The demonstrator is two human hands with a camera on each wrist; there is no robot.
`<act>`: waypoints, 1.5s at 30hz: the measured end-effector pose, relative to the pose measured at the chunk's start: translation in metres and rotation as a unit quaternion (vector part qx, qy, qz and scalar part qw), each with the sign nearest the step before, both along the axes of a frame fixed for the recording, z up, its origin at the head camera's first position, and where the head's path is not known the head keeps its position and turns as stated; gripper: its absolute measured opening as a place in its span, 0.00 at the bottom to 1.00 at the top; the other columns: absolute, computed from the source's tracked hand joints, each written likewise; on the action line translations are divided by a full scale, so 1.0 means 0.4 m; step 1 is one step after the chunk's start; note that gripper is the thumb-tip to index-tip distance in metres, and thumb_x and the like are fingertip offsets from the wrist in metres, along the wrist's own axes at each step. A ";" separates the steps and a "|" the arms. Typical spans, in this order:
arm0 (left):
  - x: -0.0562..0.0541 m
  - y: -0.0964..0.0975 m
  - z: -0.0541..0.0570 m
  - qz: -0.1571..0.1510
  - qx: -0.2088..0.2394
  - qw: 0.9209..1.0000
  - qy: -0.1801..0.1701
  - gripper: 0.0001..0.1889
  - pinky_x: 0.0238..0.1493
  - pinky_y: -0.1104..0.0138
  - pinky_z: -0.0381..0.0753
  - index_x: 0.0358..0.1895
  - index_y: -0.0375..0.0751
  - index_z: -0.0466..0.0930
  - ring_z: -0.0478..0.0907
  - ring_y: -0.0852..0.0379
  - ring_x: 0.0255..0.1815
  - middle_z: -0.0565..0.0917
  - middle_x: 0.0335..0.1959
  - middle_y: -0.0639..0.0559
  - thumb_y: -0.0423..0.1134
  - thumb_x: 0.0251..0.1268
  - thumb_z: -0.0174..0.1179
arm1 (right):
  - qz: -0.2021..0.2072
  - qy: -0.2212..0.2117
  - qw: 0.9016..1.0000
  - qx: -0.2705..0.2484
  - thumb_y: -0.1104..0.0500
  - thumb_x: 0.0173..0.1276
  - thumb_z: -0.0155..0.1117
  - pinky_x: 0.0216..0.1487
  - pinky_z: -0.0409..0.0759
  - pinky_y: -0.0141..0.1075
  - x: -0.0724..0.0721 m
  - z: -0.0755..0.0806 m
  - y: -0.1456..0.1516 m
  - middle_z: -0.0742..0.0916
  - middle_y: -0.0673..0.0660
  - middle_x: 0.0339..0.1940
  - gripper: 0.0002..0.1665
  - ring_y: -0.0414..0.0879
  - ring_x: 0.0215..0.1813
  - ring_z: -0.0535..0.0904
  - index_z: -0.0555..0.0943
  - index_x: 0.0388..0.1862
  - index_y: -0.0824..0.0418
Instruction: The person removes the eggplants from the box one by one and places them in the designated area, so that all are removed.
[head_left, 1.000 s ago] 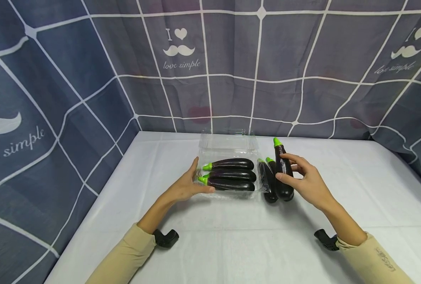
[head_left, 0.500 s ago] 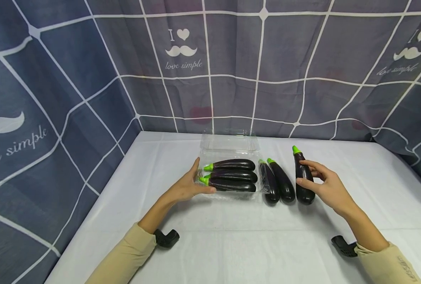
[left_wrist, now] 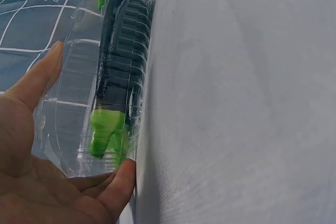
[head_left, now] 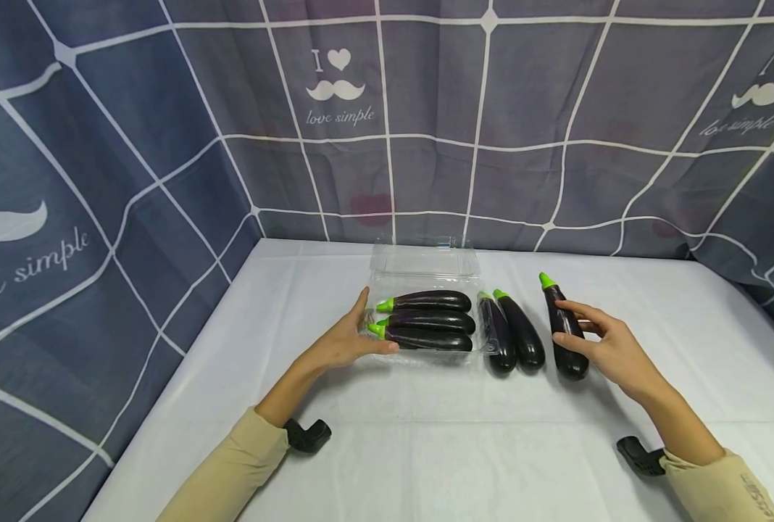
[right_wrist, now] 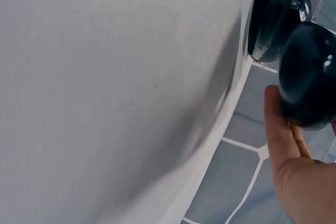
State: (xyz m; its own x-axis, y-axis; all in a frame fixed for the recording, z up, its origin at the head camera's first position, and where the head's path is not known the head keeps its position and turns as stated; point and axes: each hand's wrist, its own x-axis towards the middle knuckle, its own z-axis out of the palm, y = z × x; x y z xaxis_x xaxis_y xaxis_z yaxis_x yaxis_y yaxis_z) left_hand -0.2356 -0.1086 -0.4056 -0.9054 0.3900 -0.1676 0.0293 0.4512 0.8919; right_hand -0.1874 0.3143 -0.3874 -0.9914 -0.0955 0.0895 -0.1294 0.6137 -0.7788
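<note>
Left hand [head_left: 341,342] gripping a clear box [head_left: 425,259] by its left end, three eggplants [head_left: 433,321] inside, two more eggplants [head_left: 521,333] to its right, right hand [head_left: 612,349] pinching a sixth eggplant [head_left: 568,358] farther right, white cloth [head_left: 478,449] below.

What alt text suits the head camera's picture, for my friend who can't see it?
A person's right hand holds a dark, green-tipped eggplant, while the left hand touches a clear plastic box with three eggplants inside. Two more eggplants lie beside the box on a white cloth, before a grid-patterned curtain.
</note>
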 end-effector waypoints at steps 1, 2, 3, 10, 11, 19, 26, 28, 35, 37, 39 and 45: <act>0.000 0.000 0.000 0.001 0.000 1.000 -0.001 0.66 0.70 0.41 0.51 0.80 0.56 0.25 0.42 0.44 0.78 0.43 0.80 0.40 0.53 0.52 0.75 | -0.001 -0.002 1.000 0.000 0.50 0.69 0.68 0.50 0.68 0.39 -0.001 -0.001 0.001 0.72 0.65 0.68 0.37 0.61 0.62 0.68 0.69 0.73 0.58; 0.000 0.000 -0.001 0.001 0.000 1.000 -0.001 0.66 0.70 0.41 0.51 0.79 0.57 0.25 0.42 0.44 0.78 0.43 0.80 0.40 0.53 0.53 0.75 | 0.000 -0.004 1.000 0.000 0.50 0.69 0.68 0.49 0.69 0.36 -0.003 -0.003 0.001 0.72 0.65 0.68 0.37 0.61 0.62 0.68 0.69 0.73 0.58; 0.000 0.000 -0.002 0.002 0.000 1.000 -0.001 0.66 0.70 0.41 0.51 0.79 0.57 0.25 0.42 0.44 0.78 0.43 0.80 0.40 0.53 0.53 0.75 | 0.000 -0.005 1.000 0.000 0.50 0.69 0.68 0.47 0.69 0.33 -0.005 -0.004 0.002 0.72 0.65 0.68 0.37 0.62 0.62 0.68 0.69 0.74 0.58; -0.001 0.001 -0.006 0.000 0.001 1.000 0.001 0.66 0.70 0.41 0.51 0.79 0.58 0.25 0.43 0.45 0.78 0.44 0.80 0.40 0.53 0.52 0.74 | 0.010 -0.009 1.000 -0.007 0.54 0.69 0.68 0.44 0.70 0.27 -0.016 -0.014 0.004 0.72 0.69 0.68 0.37 0.66 0.62 0.68 0.68 0.73 0.62; -0.001 0.002 -0.006 -0.001 0.001 1.000 0.001 0.66 0.70 0.41 0.51 0.79 0.58 0.25 0.43 0.45 0.78 0.44 0.79 0.40 0.54 0.52 0.75 | 0.010 -0.010 1.000 -0.007 0.54 0.69 0.68 0.44 0.70 0.27 -0.017 -0.015 0.004 0.72 0.70 0.67 0.37 0.65 0.61 0.69 0.68 0.73 0.63; 0.002 0.001 -0.005 0.000 -0.003 1.000 0.003 0.67 0.70 0.41 0.51 0.80 0.53 0.26 0.44 0.43 0.78 0.45 0.79 0.39 0.54 0.52 0.75 | 0.018 -0.028 0.999 -0.005 0.54 0.69 0.68 0.45 0.73 0.32 -0.024 -0.024 0.001 0.73 0.73 0.63 0.38 0.64 0.60 0.69 0.66 0.74 0.65; 0.004 0.000 -0.004 0.001 -0.005 1.000 0.003 0.66 0.70 0.40 0.51 0.80 0.53 0.27 0.44 0.42 0.78 0.46 0.79 0.38 0.54 0.52 0.75 | 0.022 -0.044 0.999 0.001 0.54 0.70 0.66 0.47 0.73 0.35 -0.020 -0.023 0.002 0.71 0.73 0.66 0.38 0.67 0.64 0.67 0.65 0.75 0.63; 0.003 0.000 -0.003 0.001 -0.007 1.000 0.005 0.66 0.70 0.41 0.51 0.80 0.54 0.26 0.44 0.43 0.78 0.45 0.79 0.39 0.54 0.52 0.75 | 0.025 -0.040 0.999 -0.003 0.54 0.71 0.66 0.46 0.73 0.32 -0.019 -0.022 0.003 0.71 0.72 0.66 0.38 0.66 0.64 0.68 0.66 0.75 0.63; 0.001 -0.001 0.000 0.002 -0.007 1.000 0.004 0.66 0.70 0.41 0.51 0.80 0.54 0.26 0.42 0.44 0.78 0.44 0.79 0.39 0.54 0.52 0.75 | 0.038 -0.023 0.999 -0.013 0.55 0.71 0.65 0.43 0.75 0.28 -0.021 -0.023 0.006 0.74 0.72 0.64 0.36 0.41 0.54 0.75 0.66 0.73 0.66; 0.001 0.000 0.000 0.001 -0.006 1.000 0.004 0.66 0.70 0.41 0.51 0.80 0.54 0.26 0.42 0.44 0.78 0.44 0.79 0.39 0.54 0.52 0.74 | 0.036 -0.024 0.999 -0.011 0.55 0.71 0.65 0.43 0.75 0.28 -0.020 -0.023 0.007 0.74 0.72 0.64 0.36 0.36 0.52 0.74 0.66 0.73 0.66; 0.002 0.000 0.000 0.001 -0.007 1.000 0.004 0.66 0.71 0.42 0.50 0.80 0.54 0.26 0.42 0.45 0.78 0.44 0.80 0.40 0.54 0.52 0.74 | 0.033 -0.025 0.999 -0.008 0.55 0.71 0.65 0.43 0.75 0.27 -0.019 -0.022 0.006 0.74 0.72 0.64 0.36 0.35 0.52 0.74 0.66 0.73 0.66; 0.002 -0.001 -0.001 0.005 -0.005 1.000 0.004 0.66 0.71 0.41 0.50 0.80 0.54 0.26 0.42 0.45 0.78 0.44 0.79 0.40 0.53 0.52 0.75 | 0.032 -0.016 0.999 -0.001 0.57 0.71 0.65 0.43 0.75 0.27 -0.021 -0.023 0.002 0.76 0.72 0.62 0.35 0.43 0.53 0.75 0.67 0.73 0.67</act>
State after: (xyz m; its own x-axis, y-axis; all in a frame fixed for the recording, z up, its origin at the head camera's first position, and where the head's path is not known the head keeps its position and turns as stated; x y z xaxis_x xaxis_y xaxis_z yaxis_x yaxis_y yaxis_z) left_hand -0.2348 -0.1090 -0.4061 -0.9104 0.3798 -0.1639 0.0322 0.4602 0.8873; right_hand -0.1960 0.3151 -0.3967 -0.9857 -0.1582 0.0582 -0.1431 0.6033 -0.7845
